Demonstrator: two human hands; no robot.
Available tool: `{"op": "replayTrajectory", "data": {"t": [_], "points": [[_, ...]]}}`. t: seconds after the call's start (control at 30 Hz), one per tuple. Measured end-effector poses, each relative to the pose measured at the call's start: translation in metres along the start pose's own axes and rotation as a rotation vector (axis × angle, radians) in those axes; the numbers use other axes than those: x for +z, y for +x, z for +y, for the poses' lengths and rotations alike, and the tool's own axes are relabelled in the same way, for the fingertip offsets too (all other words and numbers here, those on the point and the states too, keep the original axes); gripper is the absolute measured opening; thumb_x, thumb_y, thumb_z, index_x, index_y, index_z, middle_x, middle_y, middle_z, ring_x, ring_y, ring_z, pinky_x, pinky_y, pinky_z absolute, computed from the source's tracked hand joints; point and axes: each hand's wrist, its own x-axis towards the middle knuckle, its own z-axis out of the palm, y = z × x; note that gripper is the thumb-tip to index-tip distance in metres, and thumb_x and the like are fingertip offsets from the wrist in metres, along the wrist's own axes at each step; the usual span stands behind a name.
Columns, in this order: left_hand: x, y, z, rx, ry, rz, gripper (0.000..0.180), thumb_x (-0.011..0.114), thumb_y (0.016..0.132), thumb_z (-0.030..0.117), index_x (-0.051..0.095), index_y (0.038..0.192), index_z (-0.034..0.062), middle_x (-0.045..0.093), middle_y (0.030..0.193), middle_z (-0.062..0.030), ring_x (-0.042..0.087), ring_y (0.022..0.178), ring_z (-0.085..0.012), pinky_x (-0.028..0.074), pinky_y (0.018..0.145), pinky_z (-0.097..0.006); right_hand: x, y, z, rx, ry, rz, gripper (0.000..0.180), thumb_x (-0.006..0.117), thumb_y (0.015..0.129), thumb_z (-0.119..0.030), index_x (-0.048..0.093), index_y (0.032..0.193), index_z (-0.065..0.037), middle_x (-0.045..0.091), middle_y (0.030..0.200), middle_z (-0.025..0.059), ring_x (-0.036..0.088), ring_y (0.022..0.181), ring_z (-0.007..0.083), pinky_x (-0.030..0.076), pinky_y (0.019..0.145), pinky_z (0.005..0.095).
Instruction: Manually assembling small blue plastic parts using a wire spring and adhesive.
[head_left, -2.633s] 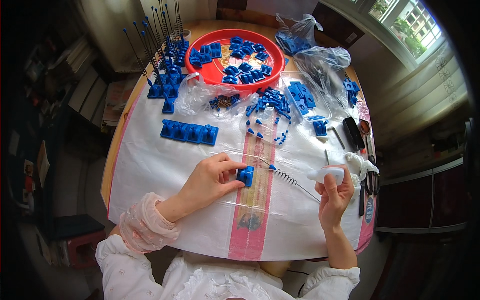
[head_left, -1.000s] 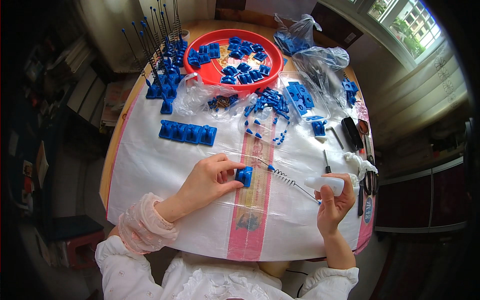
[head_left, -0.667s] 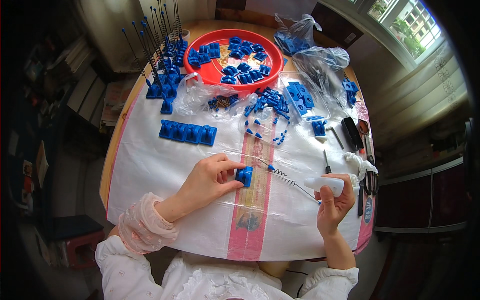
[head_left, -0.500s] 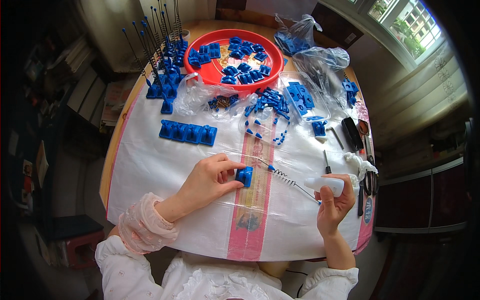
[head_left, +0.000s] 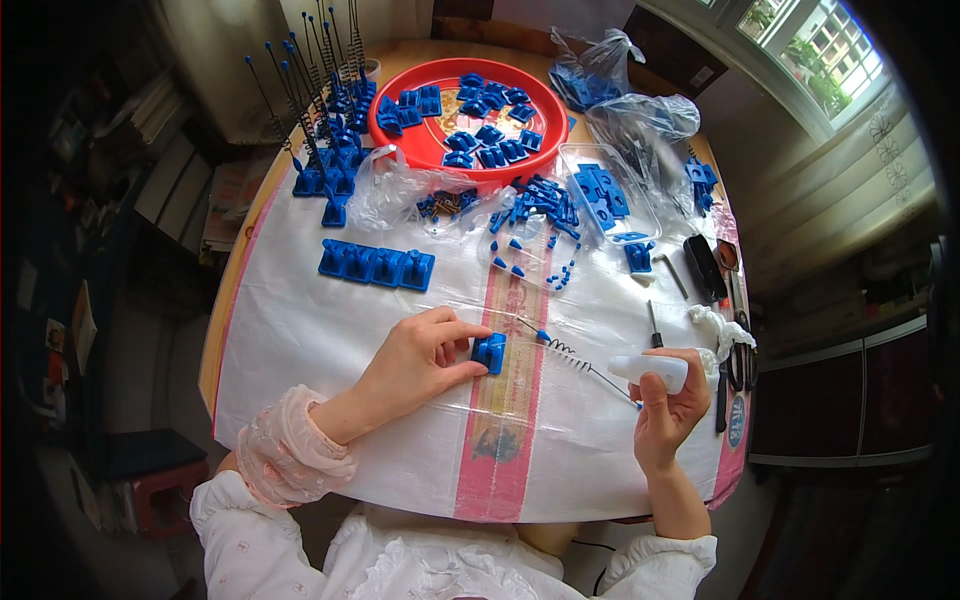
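Note:
My left hand point(head_left: 432, 360) pinches a small blue plastic base point(head_left: 489, 354) between thumb and fingers, over the printed stripe of the white sheet. In my right hand point(head_left: 668, 405) is a small white squeeze bottle point(head_left: 650, 372), its nozzle pointing left toward the base but apart from it. Between the hands lies a thin rod with a coiled spring point(head_left: 570, 356) and blue end pieces, one end near the bottle. Farther off to the left stands a row of several blue bases point(head_left: 376, 266), side by side.
A red basin point(head_left: 556, 150) holds several blue bases at the back. Spring rods point(head_left: 318, 95) stand upright at the far left. Loose blue parts point(head_left: 540, 205) lie mid-table near a clear tray point(head_left: 648, 215). A screwdriver point(head_left: 655, 325), hex key point(head_left: 672, 275) and scissors point(head_left: 740, 365) lie right.

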Motion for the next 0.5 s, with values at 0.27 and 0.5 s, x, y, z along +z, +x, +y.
{"op": "replayTrajectory", "data": {"t": [0.27,0.5], "points": [[-0.0002,-0.0001,-0.0003,-0.002,-0.008,-0.001,0.042,0.090,0.078,0.008,0.079,0.118,0.0101,0.065,0.088,-0.0016,0.057,0.069,-0.0083,0.052,0.065,-0.023,0.0004,0.0009,0.0009,-0.013,0.009,-0.003,0.020,0.076,0.096,-0.009,0.065,0.107,0.003,0.061,0.090,0.0035,0.057,0.068,0.0074,0.044,0.059,0.0217],[-0.0003,-0.0002,-0.0003,-0.002,-0.007,-0.003,0.042,0.090,0.078,0.009,0.079,0.119,0.0100,0.065,0.088,-0.0016,0.057,0.069,-0.0082,0.051,0.065,-0.023,0.0011,0.0009,0.0001,-0.003,0.012,-0.005,0.021,0.076,0.096,-0.010,0.065,0.107,0.003,0.061,0.090,0.0036,0.057,0.068,0.0074,0.044,0.059,0.0216]]}}
